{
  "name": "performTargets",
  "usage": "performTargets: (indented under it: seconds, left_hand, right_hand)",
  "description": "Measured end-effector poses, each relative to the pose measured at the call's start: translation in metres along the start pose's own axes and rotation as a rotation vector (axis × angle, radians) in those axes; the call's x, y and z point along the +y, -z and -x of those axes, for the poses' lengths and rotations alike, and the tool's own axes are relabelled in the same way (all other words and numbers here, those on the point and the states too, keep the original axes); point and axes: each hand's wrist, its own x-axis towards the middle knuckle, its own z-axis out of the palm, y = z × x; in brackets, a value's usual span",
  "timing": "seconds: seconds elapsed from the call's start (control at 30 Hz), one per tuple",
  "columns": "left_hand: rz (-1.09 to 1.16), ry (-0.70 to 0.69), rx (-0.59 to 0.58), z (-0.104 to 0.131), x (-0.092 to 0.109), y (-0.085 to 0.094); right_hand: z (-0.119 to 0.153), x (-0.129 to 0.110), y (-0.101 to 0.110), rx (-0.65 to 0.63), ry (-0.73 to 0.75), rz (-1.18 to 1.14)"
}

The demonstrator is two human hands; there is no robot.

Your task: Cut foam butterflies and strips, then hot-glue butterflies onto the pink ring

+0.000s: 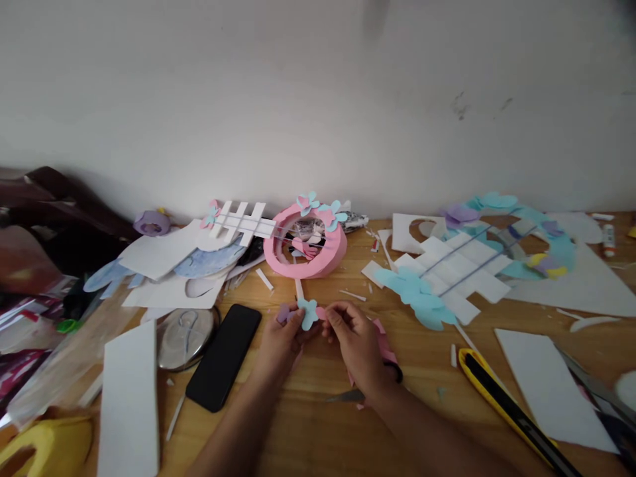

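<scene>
Before the ring point(304, 270) I hold a flower point(309, 314); left-front of the ring lies the phone point(223, 358), right-front the cutter point(504, 405); behind it rises the wall point(308, 99).

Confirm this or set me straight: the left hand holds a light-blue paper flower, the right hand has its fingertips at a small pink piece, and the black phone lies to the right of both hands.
Not quite. The head view shows the black phone lying to the left of both hands. The rest holds: left hand on the light-blue paper flower, right hand at the small pink piece.
</scene>
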Motion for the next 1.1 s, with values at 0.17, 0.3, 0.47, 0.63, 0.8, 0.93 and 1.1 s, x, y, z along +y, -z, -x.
performTargets:
  seconds: [0.17,0.3,0.47,0.63,0.8,0.93,1.1]
  left_hand:
    - [0.007,0.04,-0.038,0.0004,0.0014,0.0013]
    - [0.015,0.015,-0.055,0.0,0.0004,0.0008]
    - [0.021,-0.028,-0.034,-0.0014,-0.0015,0.0003]
    - [-0.008,-0.05,-0.043,-0.0031,-0.0027,-0.0007]
    - [-0.1,-0.068,-0.068,-0.0036,-0.003,-0.002]
    - [-0.201,-0.052,-0.054,-0.0042,-0.0032,0.0002]
    - [-0.166,-0.019,-0.044,-0.0039,-0.0037,0.0014]
  right_hand:
    - [-0.0005,-0.0011,-0.0016,0.019,0.02,0.008]
    - [-0.0006,0.0004,-0.0018,0.006,0.052,0.052]
    - [0.0018,0.001,-0.0006,-0.077,0.161,0.243]
    - [0.0025,-0.0011,-0.0008,-0.061,0.204,0.3]
    - [0.0012,-0.0046,-0.001,-0.052,0.218,0.311]
    - [0.0009,-0.0064,-0.001,-0.032,0.19,0.281]
    - [0.0007,-0.0061,-0.0016,-0.026,0.178,0.284]
